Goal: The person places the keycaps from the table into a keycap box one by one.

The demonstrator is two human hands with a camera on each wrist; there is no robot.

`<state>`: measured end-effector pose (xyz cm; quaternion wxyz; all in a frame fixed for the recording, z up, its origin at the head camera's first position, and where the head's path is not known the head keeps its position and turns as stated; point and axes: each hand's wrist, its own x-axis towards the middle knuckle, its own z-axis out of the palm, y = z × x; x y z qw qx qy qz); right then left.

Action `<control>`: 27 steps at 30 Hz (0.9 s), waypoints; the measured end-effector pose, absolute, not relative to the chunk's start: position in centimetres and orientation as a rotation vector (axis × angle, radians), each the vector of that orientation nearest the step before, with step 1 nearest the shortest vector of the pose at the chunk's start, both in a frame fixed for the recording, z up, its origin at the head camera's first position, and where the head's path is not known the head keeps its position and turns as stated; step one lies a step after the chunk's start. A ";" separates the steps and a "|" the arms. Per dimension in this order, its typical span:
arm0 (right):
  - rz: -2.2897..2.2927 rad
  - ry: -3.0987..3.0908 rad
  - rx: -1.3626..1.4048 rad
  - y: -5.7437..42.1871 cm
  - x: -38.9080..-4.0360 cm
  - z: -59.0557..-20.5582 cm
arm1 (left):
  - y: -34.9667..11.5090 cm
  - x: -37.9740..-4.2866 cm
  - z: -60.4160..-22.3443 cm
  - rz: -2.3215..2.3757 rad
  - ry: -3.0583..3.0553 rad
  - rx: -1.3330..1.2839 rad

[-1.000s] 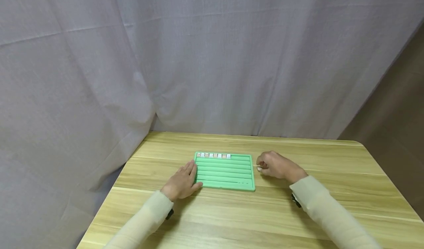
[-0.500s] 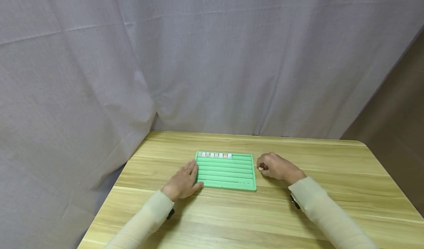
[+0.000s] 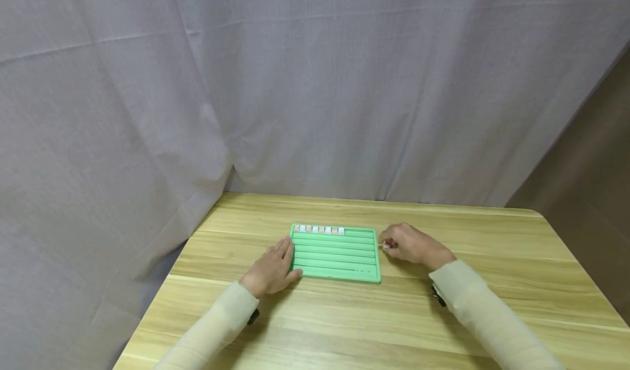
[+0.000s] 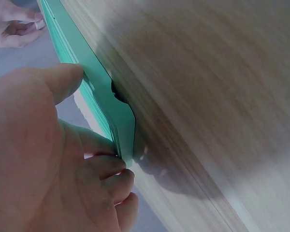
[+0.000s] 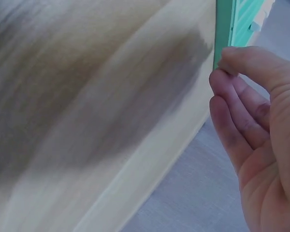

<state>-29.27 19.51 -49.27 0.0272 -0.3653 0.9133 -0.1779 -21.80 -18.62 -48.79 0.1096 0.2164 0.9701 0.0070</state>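
A flat green board with several parallel grooves lies on the table. Along its far groove, starting at the left end, sits a row of small blocks, peach and white by turns. My left hand rests at the board's left side, fingers along that edge and thumb at the near edge; the left wrist view shows its thumb touching the green side. Just beyond the right edge, my right hand pinches a small white block between thumb and fingertips. In the right wrist view those fingertips mostly hide it.
The wooden table extends around the board on every side. A grey curtain hangs behind the table's far edge and down its left side, and a brown surface stands at the right.
My right hand has shifted slightly, and the white block in its fingertips has turned and risen a little. The left hand and the row of blocks stay put.
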 end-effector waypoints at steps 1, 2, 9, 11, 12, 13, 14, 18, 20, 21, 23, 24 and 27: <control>-0.559 2.819 -1.139 19.5 -29.3 -49.2 | -18.6 -21.8 -48.8 0.019 2.853 0.635; -0.573 2.818 -1.165 19.4 -29.3 -49.1 | -18.6 -21.8 -48.7 0.019 2.854 0.635; -0.645 2.820 -1.297 19.0 -29.3 -48.7 | -18.7 -21.8 -48.7 0.034 2.853 0.633; -0.651 2.816 -1.274 18.8 -29.4 -48.6 | -18.7 -21.8 -48.7 0.036 2.857 0.635; -0.650 2.815 -1.255 18.7 -29.4 -48.5 | -18.7 -21.8 -48.7 0.037 2.858 0.636; -0.648 2.813 -1.235 18.6 -29.4 -48.5 | -18.7 -21.8 -48.7 0.036 2.859 0.636; -0.646 2.813 -1.215 18.5 -29.4 -48.4 | -18.7 -21.8 -48.7 0.037 2.860 0.637; -0.626 2.829 -1.146 18.3 -29.4 -48.4 | -18.7 -21.8 -48.7 0.046 2.856 0.638; -0.618 2.839 -1.126 18.3 -29.4 -48.4 | -18.7 -21.8 -48.7 0.050 2.855 0.637; -0.615 2.843 -1.119 18.3 -29.4 -48.4 | -18.7 -21.7 -48.7 0.052 2.854 0.638; -0.610 2.851 -1.112 18.2 -29.4 -48.4 | -18.7 -21.7 -48.8 0.053 2.855 0.639; -0.612 2.853 -1.109 18.2 -29.3 -48.3 | -18.7 -21.7 -48.8 0.052 2.855 0.639; -0.634 2.853 -1.126 18.1 -29.1 -48.2 | -18.7 -21.7 -49.0 0.047 2.857 0.641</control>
